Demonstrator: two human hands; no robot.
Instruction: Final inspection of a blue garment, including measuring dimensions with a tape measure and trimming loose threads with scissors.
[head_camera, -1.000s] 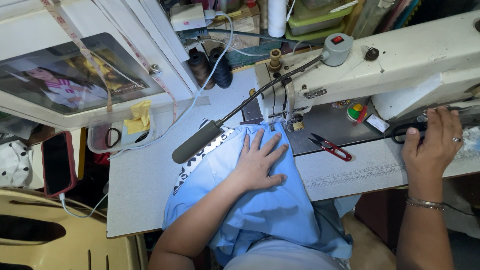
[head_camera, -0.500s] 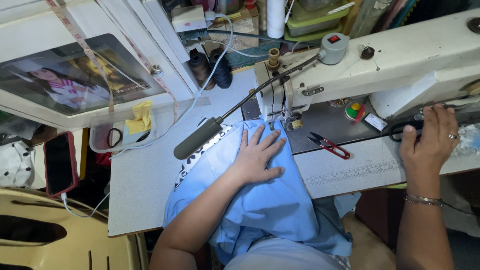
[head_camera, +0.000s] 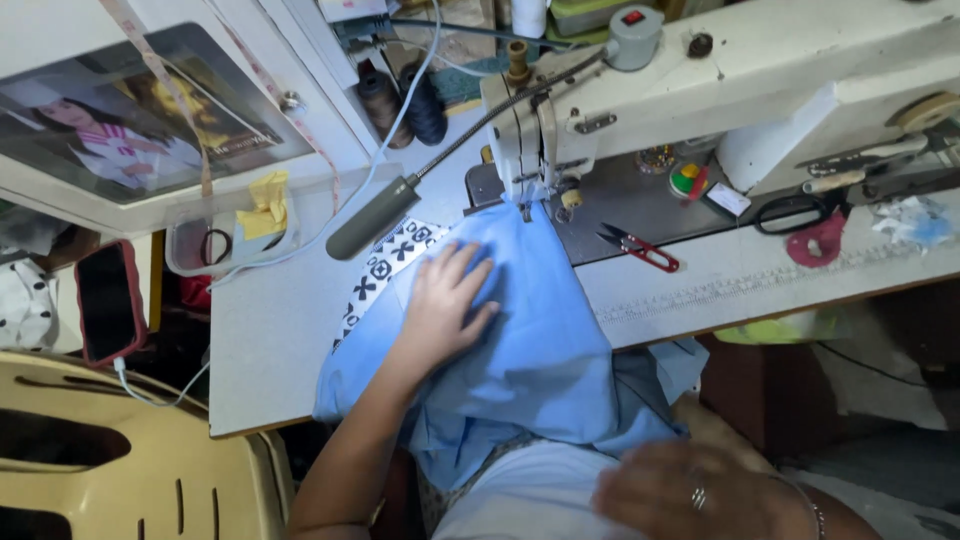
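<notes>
My left hand (head_camera: 445, 300) lies flat, fingers spread, on a light blue fabric (head_camera: 540, 340) spread over the sewing table (head_camera: 270, 330). The cloth's far edge sits under the needle of the cream sewing machine (head_camera: 720, 80). A black-and-white patterned trim (head_camera: 385, 262) shows at the fabric's left edge. My right hand (head_camera: 690, 490), wearing a ring and a bracelet, is low in my lap near the bottom of the view, blurred, holding nothing visible.
Red thread snips (head_camera: 640, 248) lie on the machine bed. Black scissors (head_camera: 830, 195) rest further right. A flexible lamp (head_camera: 375, 215) reaches over the table. Dark thread cones (head_camera: 405, 95) stand behind. A red phone (head_camera: 108, 300) and a yellow plastic chair (head_camera: 120, 450) are at the left.
My right hand has left the scissors area at the right of the machine and dropped to my lap. My left hand stays pressed on the blue fabric.
</notes>
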